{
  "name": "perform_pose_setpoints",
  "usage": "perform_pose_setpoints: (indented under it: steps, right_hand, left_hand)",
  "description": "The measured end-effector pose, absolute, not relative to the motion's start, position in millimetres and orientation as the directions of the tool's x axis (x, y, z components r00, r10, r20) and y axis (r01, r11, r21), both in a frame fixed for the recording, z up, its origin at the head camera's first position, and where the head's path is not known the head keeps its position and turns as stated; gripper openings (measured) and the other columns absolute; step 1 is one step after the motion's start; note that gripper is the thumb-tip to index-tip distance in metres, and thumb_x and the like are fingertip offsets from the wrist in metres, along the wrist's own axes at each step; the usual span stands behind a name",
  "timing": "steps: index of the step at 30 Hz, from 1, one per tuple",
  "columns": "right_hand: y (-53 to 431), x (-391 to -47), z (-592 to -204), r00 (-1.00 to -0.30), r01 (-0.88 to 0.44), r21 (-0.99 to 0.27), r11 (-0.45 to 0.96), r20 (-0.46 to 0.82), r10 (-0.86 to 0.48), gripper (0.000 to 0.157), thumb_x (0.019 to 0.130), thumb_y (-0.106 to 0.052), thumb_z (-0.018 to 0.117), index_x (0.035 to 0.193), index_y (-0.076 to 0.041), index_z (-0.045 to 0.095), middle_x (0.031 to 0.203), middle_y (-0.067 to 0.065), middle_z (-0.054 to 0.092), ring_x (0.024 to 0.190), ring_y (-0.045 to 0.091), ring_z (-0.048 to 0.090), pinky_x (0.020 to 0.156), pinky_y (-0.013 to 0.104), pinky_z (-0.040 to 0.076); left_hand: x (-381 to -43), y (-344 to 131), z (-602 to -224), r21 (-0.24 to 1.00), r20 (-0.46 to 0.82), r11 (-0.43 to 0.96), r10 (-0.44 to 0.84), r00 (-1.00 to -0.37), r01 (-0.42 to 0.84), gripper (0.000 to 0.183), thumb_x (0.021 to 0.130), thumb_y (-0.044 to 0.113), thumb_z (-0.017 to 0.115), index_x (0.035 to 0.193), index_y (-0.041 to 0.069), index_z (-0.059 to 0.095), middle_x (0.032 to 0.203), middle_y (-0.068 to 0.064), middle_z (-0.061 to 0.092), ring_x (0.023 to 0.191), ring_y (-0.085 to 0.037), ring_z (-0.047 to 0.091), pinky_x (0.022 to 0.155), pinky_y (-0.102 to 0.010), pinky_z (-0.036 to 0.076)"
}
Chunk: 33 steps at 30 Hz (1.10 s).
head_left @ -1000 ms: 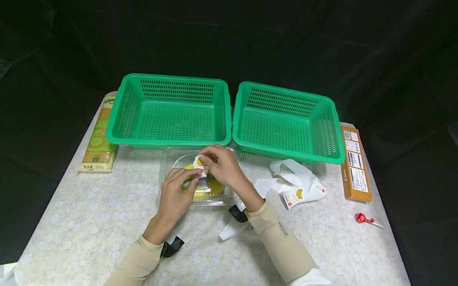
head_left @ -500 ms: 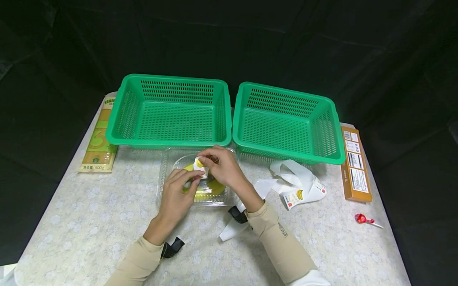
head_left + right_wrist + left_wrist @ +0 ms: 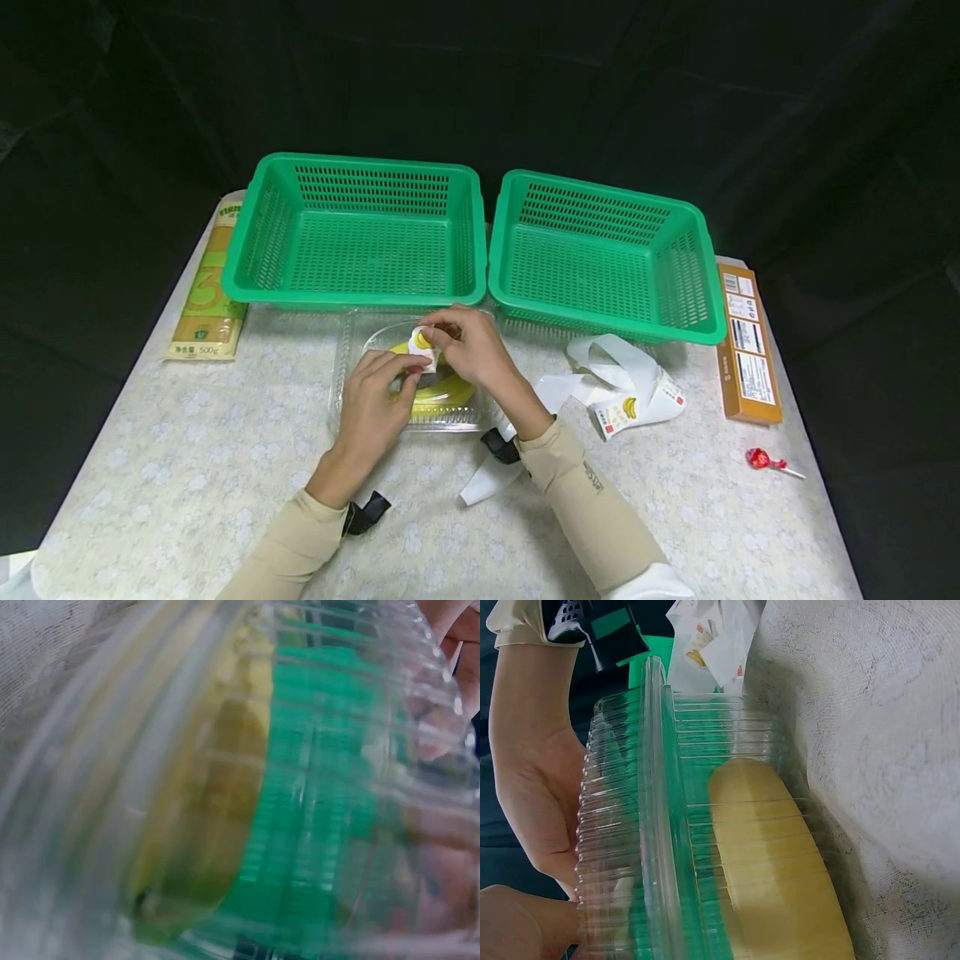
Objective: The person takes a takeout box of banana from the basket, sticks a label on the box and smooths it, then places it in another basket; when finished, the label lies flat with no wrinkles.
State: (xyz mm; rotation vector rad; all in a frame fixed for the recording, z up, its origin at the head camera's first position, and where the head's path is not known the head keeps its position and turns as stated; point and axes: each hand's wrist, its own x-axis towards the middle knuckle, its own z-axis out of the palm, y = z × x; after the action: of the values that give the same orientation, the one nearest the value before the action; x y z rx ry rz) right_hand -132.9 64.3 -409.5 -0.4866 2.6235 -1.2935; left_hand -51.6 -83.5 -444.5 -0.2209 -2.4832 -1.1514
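Label is pinched by both the left grip and the right grip, maybe so it lies flat. Below them, a banana lies inside a clear box, perhaps to keep it safe.

The left sleeve and right sleeve are beige; the right carries small dark lettering and meets white fabric. 2 black attachments show, 1 at each wrist.

White paper label w/ yellow print: pt. hidden by bare L hand + bare R hand. Curved yellow banana: cut off at btm, L wrist view; blurred in R. Orange cardboard box: fine print too small.
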Motion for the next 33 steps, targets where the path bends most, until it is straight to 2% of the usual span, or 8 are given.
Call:
perform_pose_setpoints:
  steps: [8,16,20,26,33]
  right_hand:
    - [63.6,-135.3,-413.8,-0.929,-0.228,-0.778,0.586,-0.007,-0.371,0.016,0.096,-0.015,0.067,0.106,-0.012,0.079,0.088,0.006,0.071,0.075,0.015,0.061,0.063,0.023,0.045]
    - [61.2,-136.5,-415.9,-0.939,-0.205,-0.774,0.600,-0.019,-0.345,0.016,0.096,-0.017,0.068,0.106,-0.010,0.079,0.097,0.007,0.076,0.079,0.018,0.065,0.065,0.022,0.047]
    - [59.5,-136.8,-418.5,-0.939,-0.200,-0.774,0.601,-0.023,-0.342,0.016,0.096,-0.016,0.068,0.105,-0.008,0.078,0.097,0.008,0.076,0.079,0.018,0.065,0.066,0.022,0.046]
    - [58.6,-136.6,-420.0,-0.943,-0.198,-0.773,0.603,-0.018,-0.333,0.013,0.095,-0.014,0.069,0.103,-0.009,0.078,0.097,0.007,0.076,0.079,0.017,0.064,0.067,0.023,0.046]
    - [58.4,-137.2,-419.7,-0.941,-0.199,-0.776,0.599,-0.019,-0.338,0.013,0.095,-0.014,0.069,0.102,-0.009,0.078,0.094,0.007,0.076,0.077,0.017,0.063,0.065,0.022,0.045]
  left_hand:
    - [-51.7,-83.7,-443.9,0.696,0.393,0.661,-0.025,-0.919,0.280,0.017,0.083,-0.003,0.074,0.090,0.011,0.079,0.090,-0.004,0.078,0.091,-0.024,0.066,0.077,-0.038,0.053]
    - [-52.5,-83.8,-445.3,0.696,0.389,0.660,-0.018,-0.921,0.282,0.017,0.082,-0.006,0.073,0.083,0.011,0.078,0.086,-0.003,0.077,0.091,-0.024,0.066,0.079,-0.039,0.053]
    - [-52.3,-84.1,-447.9,0.678,0.388,0.678,0.001,-0.922,0.285,0.018,0.081,-0.005,0.072,0.084,0.011,0.078,0.086,-0.002,0.076,0.092,-0.024,0.067,0.081,-0.039,0.054]
    - [-51.3,-85.1,-449.6,0.657,0.399,0.687,0.030,-0.917,0.308,0.020,0.081,-0.005,0.068,0.084,0.013,0.078,0.085,-0.001,0.075,0.086,-0.022,0.066,0.076,-0.037,0.053]
    - [-50.5,-85.8,-450.3,0.669,0.401,0.676,0.023,-0.916,0.310,0.020,0.083,-0.004,0.068,0.088,0.012,0.078,0.085,-0.002,0.075,0.086,-0.023,0.067,0.078,-0.037,0.053]
